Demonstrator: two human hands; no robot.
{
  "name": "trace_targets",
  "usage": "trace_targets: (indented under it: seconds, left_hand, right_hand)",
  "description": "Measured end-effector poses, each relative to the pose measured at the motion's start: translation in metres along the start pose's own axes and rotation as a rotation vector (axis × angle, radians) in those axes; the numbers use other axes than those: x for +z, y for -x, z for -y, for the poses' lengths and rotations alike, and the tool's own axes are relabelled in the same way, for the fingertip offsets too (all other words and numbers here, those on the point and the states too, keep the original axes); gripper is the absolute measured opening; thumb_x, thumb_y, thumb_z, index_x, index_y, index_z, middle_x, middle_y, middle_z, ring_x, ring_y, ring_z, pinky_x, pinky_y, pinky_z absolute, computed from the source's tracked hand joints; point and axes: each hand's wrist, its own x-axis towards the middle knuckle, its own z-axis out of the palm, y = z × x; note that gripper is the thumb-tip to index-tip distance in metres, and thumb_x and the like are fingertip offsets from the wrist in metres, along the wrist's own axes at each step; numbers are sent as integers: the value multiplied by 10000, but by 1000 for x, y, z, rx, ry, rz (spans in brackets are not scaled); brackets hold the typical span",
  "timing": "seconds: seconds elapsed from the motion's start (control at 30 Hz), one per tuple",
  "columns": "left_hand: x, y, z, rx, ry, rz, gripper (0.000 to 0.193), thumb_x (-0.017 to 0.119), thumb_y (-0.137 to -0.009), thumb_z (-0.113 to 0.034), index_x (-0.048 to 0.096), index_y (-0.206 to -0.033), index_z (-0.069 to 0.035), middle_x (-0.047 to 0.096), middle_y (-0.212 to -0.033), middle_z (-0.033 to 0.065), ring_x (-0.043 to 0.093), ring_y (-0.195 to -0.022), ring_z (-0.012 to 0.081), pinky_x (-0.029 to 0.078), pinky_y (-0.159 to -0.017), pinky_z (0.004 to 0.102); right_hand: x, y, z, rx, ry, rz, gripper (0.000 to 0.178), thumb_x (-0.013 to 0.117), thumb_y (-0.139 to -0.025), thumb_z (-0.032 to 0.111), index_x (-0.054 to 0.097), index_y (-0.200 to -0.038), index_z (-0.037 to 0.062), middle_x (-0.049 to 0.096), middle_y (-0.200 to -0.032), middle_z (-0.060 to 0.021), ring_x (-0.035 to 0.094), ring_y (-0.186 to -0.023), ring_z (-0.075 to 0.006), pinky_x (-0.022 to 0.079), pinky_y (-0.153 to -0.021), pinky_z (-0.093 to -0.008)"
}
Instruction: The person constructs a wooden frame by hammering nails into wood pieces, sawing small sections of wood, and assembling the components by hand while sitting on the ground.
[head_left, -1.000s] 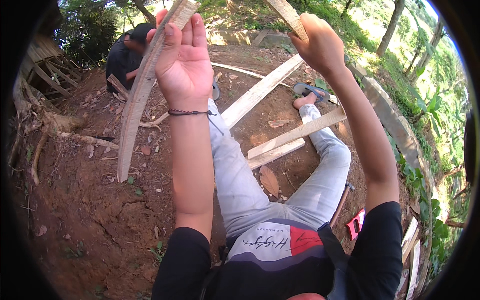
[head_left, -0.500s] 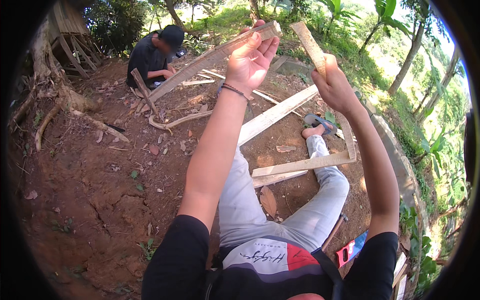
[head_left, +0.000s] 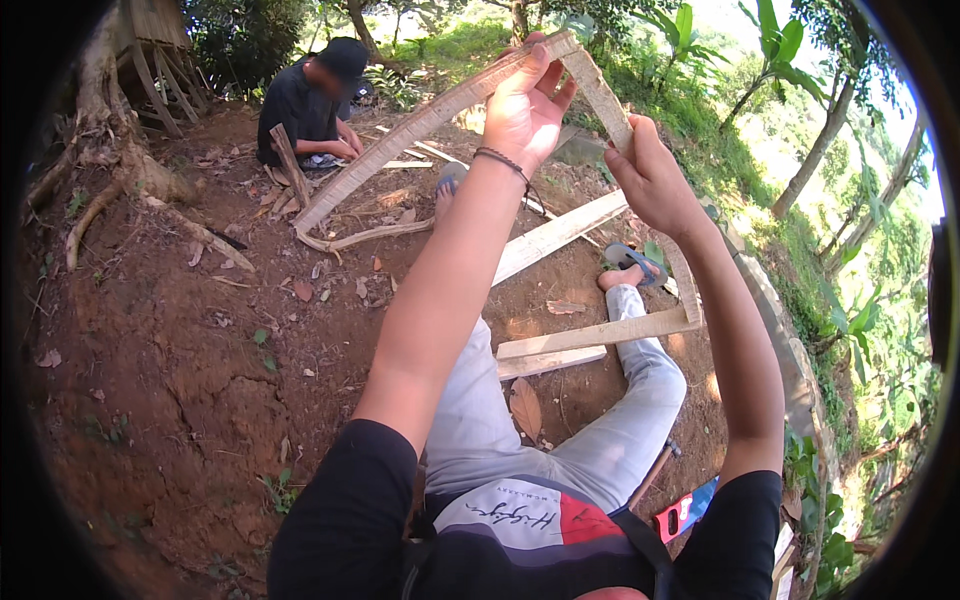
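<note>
High in front of me, my left hand (head_left: pixel 525 115) grips a long wooden strip (head_left: pixel 400 138) near its upper end. The strip slopes down to the left toward the ground. My right hand (head_left: pixel 655 180) is closed around a second wooden strip (head_left: pixel 598 90). The two upper ends meet in a corner; whether they are fastened cannot be told. The second strip seems to run on behind my right wrist to a lower wooden strip (head_left: pixel 600 333), which lies across above my left and right legs and forms another corner there.
A wide board (head_left: pixel 560 235) and a short wood piece (head_left: pixel 550 361) lie on the dirt. A saw (head_left: pixel 685 512) and a wooden-handled tool (head_left: pixel 652 475) rest by my right hip. Another person (head_left: pixel 312 105) sits at the far left near tree roots (head_left: pixel 130 170). A low wall (head_left: pixel 780 320) edges the right.
The left strip's end has come up against the right strip's end, closing the gap between them. My left hand has moved right and my right hand slightly left.
</note>
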Motion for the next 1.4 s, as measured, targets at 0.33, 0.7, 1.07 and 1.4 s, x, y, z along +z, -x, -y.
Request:
trace_targets:
  seconds: [0.33,0.7,1.07,1.4]
  left_hand:
    - [4,-2,11,14,13,37,328,613,-948,-276,600,-1206,-74,657,-1129,78,617,-1059,236,496,-952,405]
    - [-43,15,-53,238,40,133,435,594,-961,-243,532,-1355,-69,622,-1280,87,582,-1169,240,434,-1034,433]
    - [-182,114,-97,467,400,-41,542,743,-834,-284,562,-1296,-66,627,-1260,99,550,-1217,234,400,-1098,478]
    - [-215,140,-106,628,235,-134,601,722,-844,-291,510,-1337,-23,591,-1320,118,523,-1261,247,406,-1101,485]
  right_hand:
    - [-6,-3,2,20,-94,55,512,312,-1049,466,478,-993,-15,555,-974,-206,590,-929,-314,459,-798,-420]
    - [13,-73,22,-397,214,351,321,475,-999,256,464,-1081,-54,574,-887,-276,605,-871,-425,465,-761,-472]
    - [153,-79,56,-440,224,548,354,496,-995,360,519,-1058,12,617,-845,-213,610,-844,-416,458,-726,-493]
    - [195,-97,58,-335,229,694,406,563,-938,352,591,-1135,-2,647,-1074,-260,627,-1018,-411,492,-845,-482]
